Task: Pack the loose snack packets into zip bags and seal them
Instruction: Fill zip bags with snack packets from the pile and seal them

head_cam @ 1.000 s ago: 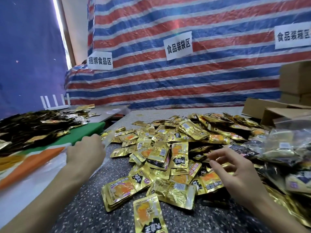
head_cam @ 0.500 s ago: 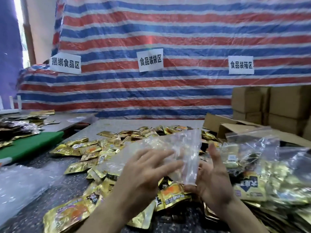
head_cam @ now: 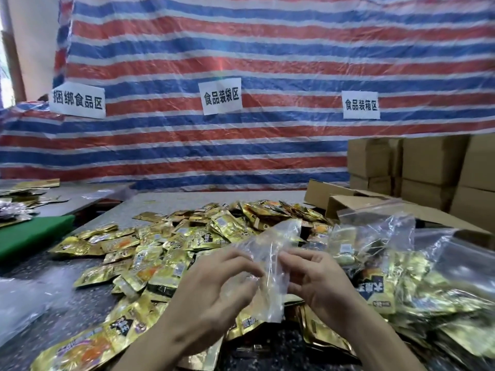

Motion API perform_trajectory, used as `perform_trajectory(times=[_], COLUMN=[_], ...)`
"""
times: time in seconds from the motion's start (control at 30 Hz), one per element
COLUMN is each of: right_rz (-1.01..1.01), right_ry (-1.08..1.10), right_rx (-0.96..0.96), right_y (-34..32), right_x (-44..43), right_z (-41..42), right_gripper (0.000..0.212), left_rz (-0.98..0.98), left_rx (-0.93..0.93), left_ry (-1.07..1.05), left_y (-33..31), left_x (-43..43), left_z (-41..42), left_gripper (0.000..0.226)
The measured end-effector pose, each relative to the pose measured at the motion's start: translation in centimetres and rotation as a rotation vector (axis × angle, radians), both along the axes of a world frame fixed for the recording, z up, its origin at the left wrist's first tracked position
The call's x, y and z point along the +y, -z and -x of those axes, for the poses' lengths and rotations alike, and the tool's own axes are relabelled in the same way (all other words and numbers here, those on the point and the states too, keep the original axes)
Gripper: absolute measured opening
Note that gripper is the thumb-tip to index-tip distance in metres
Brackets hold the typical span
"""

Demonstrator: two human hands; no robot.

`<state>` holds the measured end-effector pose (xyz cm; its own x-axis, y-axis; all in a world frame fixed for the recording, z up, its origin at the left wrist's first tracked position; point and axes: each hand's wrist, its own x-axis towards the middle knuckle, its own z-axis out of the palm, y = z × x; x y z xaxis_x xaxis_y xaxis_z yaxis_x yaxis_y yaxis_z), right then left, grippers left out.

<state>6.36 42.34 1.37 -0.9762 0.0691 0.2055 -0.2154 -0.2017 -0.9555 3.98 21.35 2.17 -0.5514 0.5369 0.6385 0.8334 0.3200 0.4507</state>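
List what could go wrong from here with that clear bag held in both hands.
1. The left hand and right hand both pinch the crumpled zip bag. The thin film may slip, or its mouth may fail to part.
2. Both forearms hang over the loose snack packets, so reaching in could sweep some aside or off the table.
3. The filled clear bags crowd the right side. If dropped, the empty bag could get lost among them.
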Motion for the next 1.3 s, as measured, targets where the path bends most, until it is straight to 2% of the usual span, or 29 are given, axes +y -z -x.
perform_trajectory(times=[0.07, 0.17, 0.33, 0.43, 0.57, 0.63, 0.7, 0.8, 0.9, 1.0, 1.07, 1.17, 1.23, 1.3], right_rz=[-0.012, -0.053, -0.134, -0.207, -0.240, -0.239, -0.242, -0.264, -0.280, -0.364, -0.459, -0.594, -0.526, -0.488], right_ry=[-0.015, -0.025, -0.063, -0.041, -0.023, 0.008, 0.013, -0.022, -0.084, -0.186, -0.253, -0.331, -0.412, -0.486], right_rx=[0.008, 0.008, 0.003, -0.023, -0.083, -0.116, -0.150, -0.198, -0.250, -0.297, -0.310, -0.325, -0.329, -0.297], right_y=[0.0, 0.2, 0.3, 0.2, 0.1, 0.0, -0.1, -0.3, -0.4, -0.4, -0.4, -0.7, -0.7, -1.0], right_x=[-0.2, -0.9, -1.1, -1.1, -0.8, -0.7, -0.5, -0.1, 0.3, 0.5, 0.7, 1.3, 2.0, 2.2], right_z=[-0.1, -0.3, -0.5, -0.8, -0.7, -0.7, -0.8, -1.0, -1.2, -1.3, -1.3, -1.6, -1.9, -2.3], right_gripper=[0.023, 0.022, 0.038, 0.042, 0.044, 0.044, 0.041, 0.039, 0.036, 0.021, 0.021, 0.019, 0.025, 0.029], left_rz=[-0.046, -0.003, 0.098, -0.015, -0.282, -0.352, -0.309, -0.118, 0.104, 0.198, 0.130, -0.150, -0.343, -0.444], left_rx=[-0.073, -0.178, -0.389, -0.504, -0.572, -0.483, -0.294, -0.050, -0.004, 0.089, 0.124, 0.066, 0.012, -0.017], left_ry=[-0.041, -0.159, -0.058, -0.036, -0.118, -0.103, -0.047, 0.070, 0.177, 0.195, 0.230, 0.292, 0.281, 0.273], left_y=[-1.0, -1.7, -1.1, -0.5, -0.2, -0.4, -0.5, -0.7, -0.4, -0.1, 0.0, -0.1, -0.1, 0.0], left_x=[0.9, 2.4, 2.9, 2.3, 1.1, 0.6, 0.2, -0.3, -0.7, -0.7, -0.6, -0.7, -1.1, -1.4], left_z=[-0.3, -0.6, -0.6, -0.3, 0.0, 0.0, -0.3, -0.8, -1.0, -1.1, -1.1, -1.2, -1.0, -0.8], left_gripper=[0.046, 0.056, 0.032, 0.007, 0.020, 0.026, 0.029, 0.039, 0.042, 0.024, 0.007, 0.020, 0.015, 0.010])
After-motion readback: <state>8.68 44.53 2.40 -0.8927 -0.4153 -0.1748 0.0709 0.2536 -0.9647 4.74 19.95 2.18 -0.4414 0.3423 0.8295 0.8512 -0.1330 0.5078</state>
